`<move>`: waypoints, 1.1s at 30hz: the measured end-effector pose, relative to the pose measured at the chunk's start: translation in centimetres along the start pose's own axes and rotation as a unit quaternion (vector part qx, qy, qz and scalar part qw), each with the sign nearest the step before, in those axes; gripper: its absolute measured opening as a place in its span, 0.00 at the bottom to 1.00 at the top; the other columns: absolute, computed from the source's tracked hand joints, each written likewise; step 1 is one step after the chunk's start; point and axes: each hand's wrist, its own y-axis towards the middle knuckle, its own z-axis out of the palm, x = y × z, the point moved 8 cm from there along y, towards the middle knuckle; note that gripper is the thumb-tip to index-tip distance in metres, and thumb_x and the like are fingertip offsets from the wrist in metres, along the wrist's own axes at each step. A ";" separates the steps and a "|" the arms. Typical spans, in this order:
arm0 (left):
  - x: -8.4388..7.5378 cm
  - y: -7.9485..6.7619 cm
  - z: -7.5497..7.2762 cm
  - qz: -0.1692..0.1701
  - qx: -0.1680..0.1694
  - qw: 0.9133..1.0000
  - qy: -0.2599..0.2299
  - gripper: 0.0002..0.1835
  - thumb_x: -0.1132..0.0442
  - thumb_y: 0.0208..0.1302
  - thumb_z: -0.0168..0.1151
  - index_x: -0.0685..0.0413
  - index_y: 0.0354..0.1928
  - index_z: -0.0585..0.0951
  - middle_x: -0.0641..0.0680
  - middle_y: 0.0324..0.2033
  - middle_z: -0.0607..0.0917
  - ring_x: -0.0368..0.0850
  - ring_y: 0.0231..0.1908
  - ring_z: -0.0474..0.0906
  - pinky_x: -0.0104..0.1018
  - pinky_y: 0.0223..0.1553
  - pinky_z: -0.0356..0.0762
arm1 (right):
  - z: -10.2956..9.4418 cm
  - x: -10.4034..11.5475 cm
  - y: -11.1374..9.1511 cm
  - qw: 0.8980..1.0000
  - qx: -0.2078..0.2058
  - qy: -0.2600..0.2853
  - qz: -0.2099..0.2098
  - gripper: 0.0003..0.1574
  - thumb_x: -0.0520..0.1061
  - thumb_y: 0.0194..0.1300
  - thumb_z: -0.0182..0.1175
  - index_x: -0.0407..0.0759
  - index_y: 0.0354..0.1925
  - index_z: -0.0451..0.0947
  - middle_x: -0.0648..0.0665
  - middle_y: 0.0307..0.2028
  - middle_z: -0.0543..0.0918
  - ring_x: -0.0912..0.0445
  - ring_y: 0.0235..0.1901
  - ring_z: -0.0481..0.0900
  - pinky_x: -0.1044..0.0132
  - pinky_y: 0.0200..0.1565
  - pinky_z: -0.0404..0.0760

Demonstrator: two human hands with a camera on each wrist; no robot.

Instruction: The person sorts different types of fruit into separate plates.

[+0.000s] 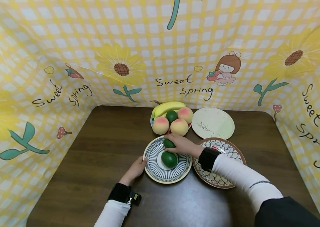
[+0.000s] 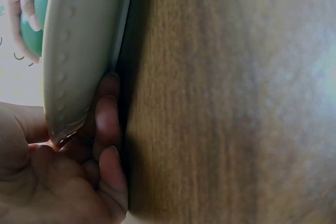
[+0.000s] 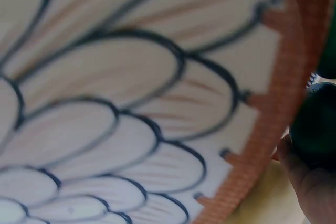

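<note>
My left hand [image 1: 133, 171] pinches the left rim of a blue-and-white striped plate [image 1: 155, 170], thumb over the edge and fingers beneath, as the left wrist view shows. Over the far part of that plate, my right hand [image 1: 183, 145] grips a dark green avocado [image 1: 169, 143]. A second avocado [image 1: 169, 160] lies in the middle of the plate, just nearer to me. From the left wrist, the plate's pale underside [image 2: 84, 40] hides most of its top. At the right edge of the right wrist view, the held avocado [image 3: 317, 124] shows dark and partly cut off.
Behind the striped plate, a fruit bowl [image 1: 151, 122] holds bananas [image 1: 169, 107], several peaches [image 1: 179, 127] and another avocado [image 1: 171, 116]. A pale plate [image 1: 216, 121] stands at the back right. My right forearm passes over a brown-rimmed petal-patterned plate [image 1: 219, 179].
</note>
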 end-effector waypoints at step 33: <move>0.3 0.3 0.4 -0.038 0.001 0.999 -0.008 0.28 0.61 0.83 0.40 0.72 0.76 0.59 0.74 0.72 0.67 0.68 0.75 0.60 0.61 0.77 0.55 | 1.3 0.8 -1.0 1.000 0.012 0.007 -0.010 0.36 0.53 0.71 0.62 0.37 0.70 0.70 0.37 0.67 0.77 0.43 0.68 0.73 0.48 0.71 0.70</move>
